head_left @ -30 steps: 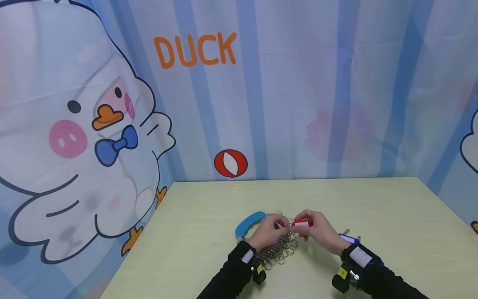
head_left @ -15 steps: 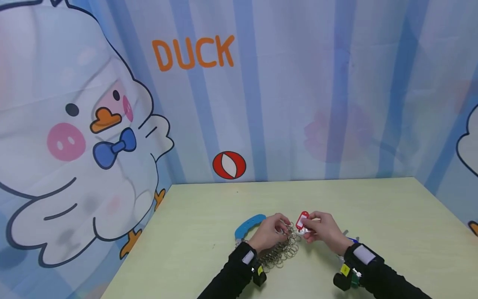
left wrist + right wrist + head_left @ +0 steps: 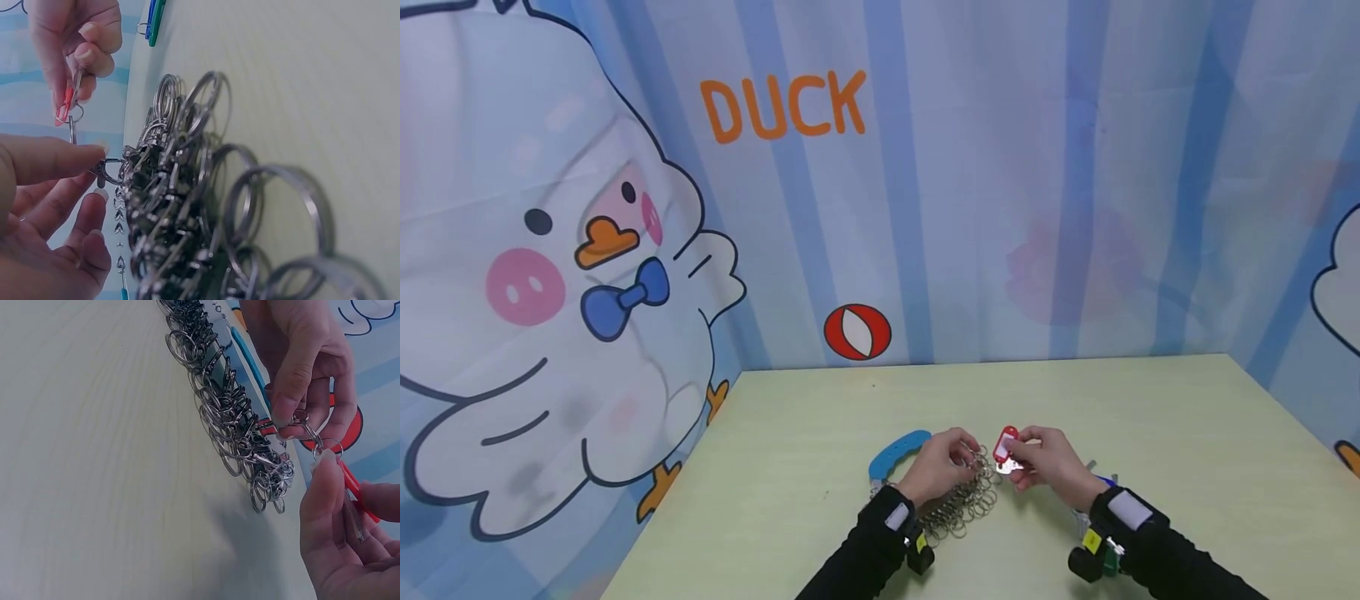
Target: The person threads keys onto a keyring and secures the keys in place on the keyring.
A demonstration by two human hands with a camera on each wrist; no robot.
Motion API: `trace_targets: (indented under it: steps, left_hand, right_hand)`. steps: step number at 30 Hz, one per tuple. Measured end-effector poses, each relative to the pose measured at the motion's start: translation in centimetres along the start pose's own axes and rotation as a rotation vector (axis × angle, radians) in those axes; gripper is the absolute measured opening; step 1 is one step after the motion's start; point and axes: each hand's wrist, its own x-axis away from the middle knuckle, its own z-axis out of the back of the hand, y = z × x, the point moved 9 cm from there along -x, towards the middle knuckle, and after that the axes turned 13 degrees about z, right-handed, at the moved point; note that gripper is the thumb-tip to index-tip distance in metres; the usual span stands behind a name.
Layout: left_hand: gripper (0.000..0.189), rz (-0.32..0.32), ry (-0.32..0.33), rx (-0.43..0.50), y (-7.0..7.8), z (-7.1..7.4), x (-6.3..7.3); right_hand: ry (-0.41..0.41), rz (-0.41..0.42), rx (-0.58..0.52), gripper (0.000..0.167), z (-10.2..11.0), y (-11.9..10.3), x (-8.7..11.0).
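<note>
With thumb and fingertips, my left hand [image 3: 942,467] pinches a small metal swivel clasp [image 3: 100,169] at one end of a dense bunch of clasps and split rings [image 3: 958,510]. My right hand [image 3: 1048,462] holds a red key tag [image 3: 1004,444] with a white label, together with a silver key [image 3: 354,515]. A thin ring [image 3: 339,449] on the tag meets the clasp's split ring between the two hands in the right wrist view. A blue curved handle [image 3: 898,454] lies behind my left hand, joined by a chain. Part of the bunch is hidden under that hand.
Beside and under my right wrist lie a blue tag [image 3: 1107,481] and a green one [image 3: 1111,564], mostly covered by the arm. The pale wooden table [image 3: 790,467] reaches back to a printed curtain [image 3: 970,208].
My right hand has turned the red tag from lying sideways to upright, drawn it slightly back from the left hand, and the key now shows below it. The left hand stays at the bunch.
</note>
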Motion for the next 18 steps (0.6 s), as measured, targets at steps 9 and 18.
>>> trace_targets:
  steps: [9, 18]
  left_hand:
    - [0.024, -0.008, 0.017, -0.015, 0.06, 0.06, 0.12]
    - [0.024, -0.030, 0.015, -0.017, 0.13, -0.02, 0.18]
  right_hand:
    - [-0.026, 0.017, -0.021, 0.025, -0.15, 0.08, -0.09]
    - [-0.026, 0.008, -0.009, 0.025, -0.11, 0.27, 0.04]
